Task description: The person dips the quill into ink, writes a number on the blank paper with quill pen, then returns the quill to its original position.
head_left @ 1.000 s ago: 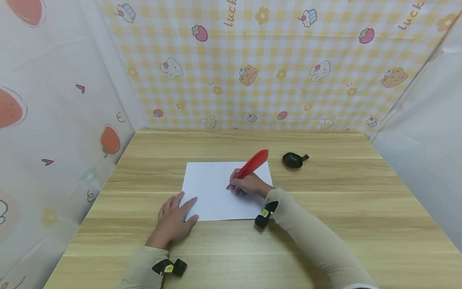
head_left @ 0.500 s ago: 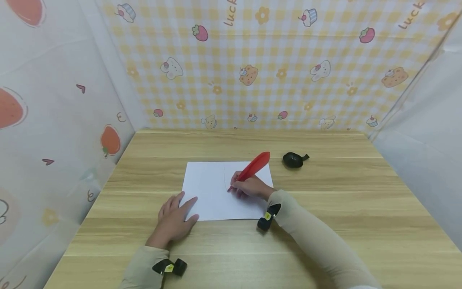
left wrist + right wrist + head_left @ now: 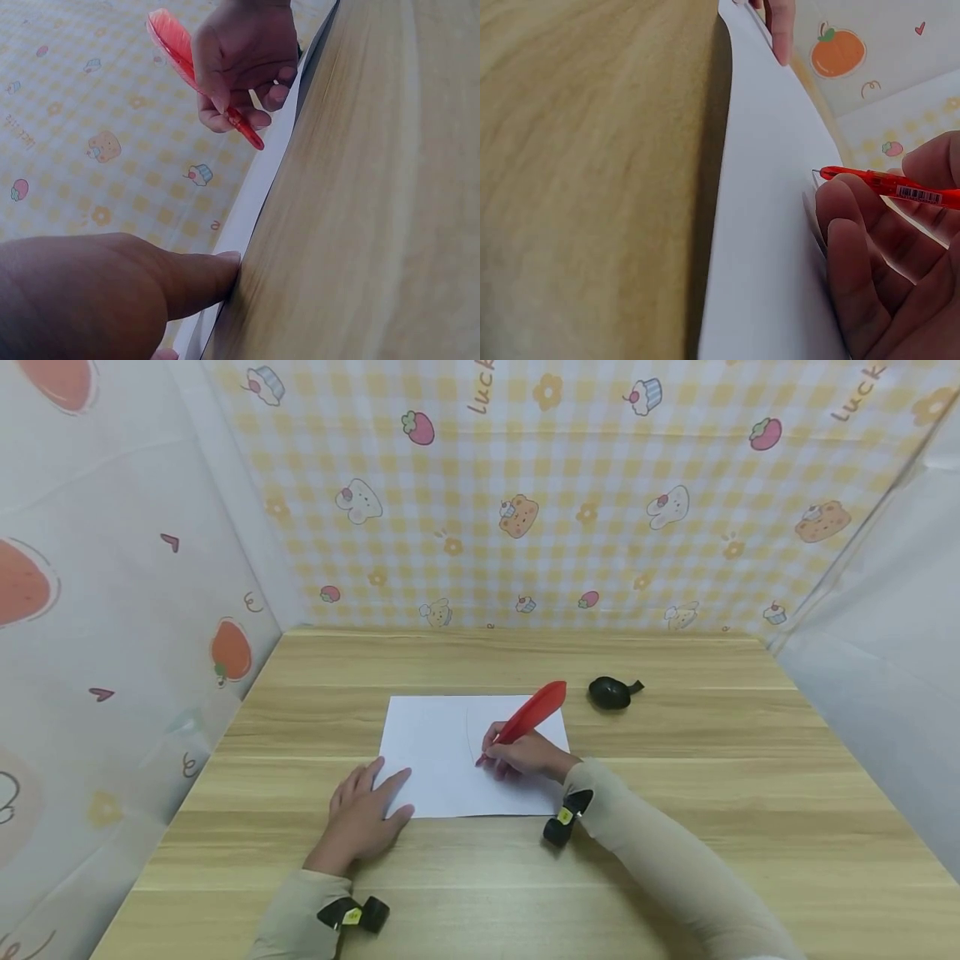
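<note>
A white sheet of paper (image 3: 442, 760) lies flat on the wooden table (image 3: 675, 752). My right hand (image 3: 525, 753) grips a red feather pen (image 3: 528, 717), its tip touching the paper beside a thin curved line. The right wrist view shows the pen (image 3: 889, 185) pinched between the fingers (image 3: 855, 225), tip on the paper (image 3: 765, 225). My left hand (image 3: 365, 810) lies flat with straight fingers pressing the sheet's lower left corner. From the left wrist view, a left finger (image 3: 187, 277) rests on the paper's edge (image 3: 247, 202), with the right hand (image 3: 244, 56) and the pen (image 3: 202, 82) beyond.
A small black object (image 3: 610, 693) sits on the table right of the paper's far corner. Patterned cloth walls (image 3: 525, 485) close in the table at the back and both sides. Black wrist cameras (image 3: 566, 818) are strapped to both sleeves.
My right hand with the pen has slid slightly toward me and to the right, lengthening the line. The left hand has stayed still.
</note>
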A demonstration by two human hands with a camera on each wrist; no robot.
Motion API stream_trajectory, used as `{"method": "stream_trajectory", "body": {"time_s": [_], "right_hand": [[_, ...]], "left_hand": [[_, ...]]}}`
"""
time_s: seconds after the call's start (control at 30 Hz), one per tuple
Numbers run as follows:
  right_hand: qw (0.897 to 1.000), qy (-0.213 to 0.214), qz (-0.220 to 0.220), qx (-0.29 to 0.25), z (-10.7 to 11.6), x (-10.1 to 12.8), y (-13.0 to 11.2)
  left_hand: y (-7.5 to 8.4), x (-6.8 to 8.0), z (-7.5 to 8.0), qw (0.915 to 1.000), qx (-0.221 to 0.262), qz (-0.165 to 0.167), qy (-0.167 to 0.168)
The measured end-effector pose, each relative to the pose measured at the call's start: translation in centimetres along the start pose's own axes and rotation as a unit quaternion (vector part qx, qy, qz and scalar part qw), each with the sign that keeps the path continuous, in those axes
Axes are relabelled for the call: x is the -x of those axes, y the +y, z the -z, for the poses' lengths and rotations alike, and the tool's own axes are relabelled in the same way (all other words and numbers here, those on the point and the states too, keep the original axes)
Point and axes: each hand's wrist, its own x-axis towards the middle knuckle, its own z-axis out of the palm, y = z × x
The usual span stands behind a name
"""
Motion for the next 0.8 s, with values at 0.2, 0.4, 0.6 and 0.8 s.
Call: {"method": "stream_trajectory", "body": {"time_s": [0.2, 0.4, 0.6, 0.8], "right_hand": [[1.0, -0.01, -0.003, 0.007, 0.0, 0.4, 0.2], [1.0, -0.022, 0.003, 0.003, 0.1, 0.7, 0.4], [0.999, -0.032, 0.003, 0.008, 0.2, 1.1, 0.3], [0.999, -0.038, 0.005, 0.02, 0.2, 1.6, 0.2]], "left_hand": [[0.0, 0.0, 0.0, 1.0, -0.005, 0.004, -0.003], [0.0, -0.1, 0.1, 0.9999, -0.006, 0.006, -0.007], [-0.2, -0.3, 0.0, 1.0, -0.007, 0.004, -0.005], [-0.2, -0.4, -0.1, 1.0, -0.006, 0.002, -0.005]]}}
